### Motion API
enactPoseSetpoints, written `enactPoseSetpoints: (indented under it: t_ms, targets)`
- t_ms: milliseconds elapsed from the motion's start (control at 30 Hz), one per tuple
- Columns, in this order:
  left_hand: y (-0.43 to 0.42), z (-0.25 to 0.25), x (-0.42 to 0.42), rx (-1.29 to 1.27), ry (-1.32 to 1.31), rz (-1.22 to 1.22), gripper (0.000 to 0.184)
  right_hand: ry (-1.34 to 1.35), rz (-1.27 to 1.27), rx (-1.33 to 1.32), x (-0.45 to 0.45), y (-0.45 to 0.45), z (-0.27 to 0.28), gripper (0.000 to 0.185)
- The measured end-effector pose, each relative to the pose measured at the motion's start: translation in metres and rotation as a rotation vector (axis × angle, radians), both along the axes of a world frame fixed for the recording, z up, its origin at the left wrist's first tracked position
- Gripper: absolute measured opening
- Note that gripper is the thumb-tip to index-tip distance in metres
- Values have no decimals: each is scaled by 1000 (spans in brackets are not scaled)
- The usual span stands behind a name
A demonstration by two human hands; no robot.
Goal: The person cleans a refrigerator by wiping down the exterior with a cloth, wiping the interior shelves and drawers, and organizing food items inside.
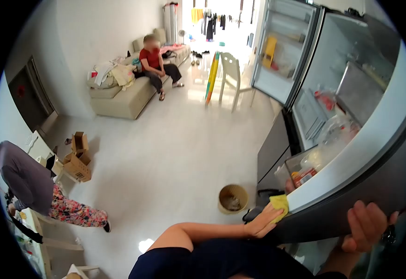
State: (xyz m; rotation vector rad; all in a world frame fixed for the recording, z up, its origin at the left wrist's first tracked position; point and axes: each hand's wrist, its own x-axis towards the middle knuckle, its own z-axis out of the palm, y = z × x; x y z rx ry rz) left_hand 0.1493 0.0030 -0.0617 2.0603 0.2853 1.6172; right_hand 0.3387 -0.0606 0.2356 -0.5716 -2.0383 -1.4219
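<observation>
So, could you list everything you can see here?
Fridge: one, grey, right, open
Near door: one, grey and white, lower right
Cloth: one, yellow, near door's edge
Bags: count unclear, clear, in fridge
Bin: one, tan, floor
Chair: one, off-white, beyond fridge
Sofa: one, beige, by wall
Seated person: one, red top, on sofa
Standing person: one, flowered trousers, left
Boxes: about two, brown, left floor
Hung clothes: several, mostly dark, far end
Left hand: one, bare, on cloth
Right hand: one, bare, at near door

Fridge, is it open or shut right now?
Open. The far door is swung out with its inner side showing, and the inside of the fridge is in plain view.
</observation>
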Motion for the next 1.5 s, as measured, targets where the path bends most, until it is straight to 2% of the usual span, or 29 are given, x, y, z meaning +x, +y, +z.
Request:
enactPoseSetpoints:
  t_ms: [100,200,233,267,300,500,567,600,700,800,1167,1267,1333,1400,1467,1500]
  targets:
    - [-11,20,-12,-94,9,-16,53,24,-7,-31,0,-1,-4,58]
    - [-21,26,-28,-133,126,47,50,9,-64,-131,-8,-9,1,54]
    - [-23,23,-27,-157,71,47,47,-19,-114,-161,-10,-12,7,54]
    - [-26,33,-31,-214,19,31,46,47,6,-156,-17,-4,6,48]
    - [-30,41,-29,-285,-37,20,44,4,20,-108,-14,5,8,49]
    - [-29,58,-39,-526,-103,-24,40,-24,22,-86,-19,11,5,54]
    - [-33,58,-39,-704,-100,-5,43,-1,78,-47,-18,17,5,52]
    - [-30,46,-34,-668,-90,49,45,2,98,-46,-18,16,6,52]
    - [-36,45,-40,-653,-89,2,36,117,32,-107,-30,1,2,54]
    - [-25,26,-31,-419,-10,71,30,96,11,-96,-22,3,2,58]
    - [-21,-21,-26,-744,-33,109,27,134,29,-88,-27,9,-3,61]
    - [-24,5,-29,-726,-30,60,26,141,44,-59,-28,10,-4,61]
    - [-22,45,-28,-579,-67,40,26,112,79,-29,-16,13,-5,61]
    - [-20,82,-28,-471,-101,16,25,-26,181,58,-7,22,5,61]
    - [-14,84,-18,-358,-158,50,26,-134,240,88,-3,25,14,60]
    - [-13,75,-17,-409,-167,13,26,-171,273,91,-7,28,18,61]
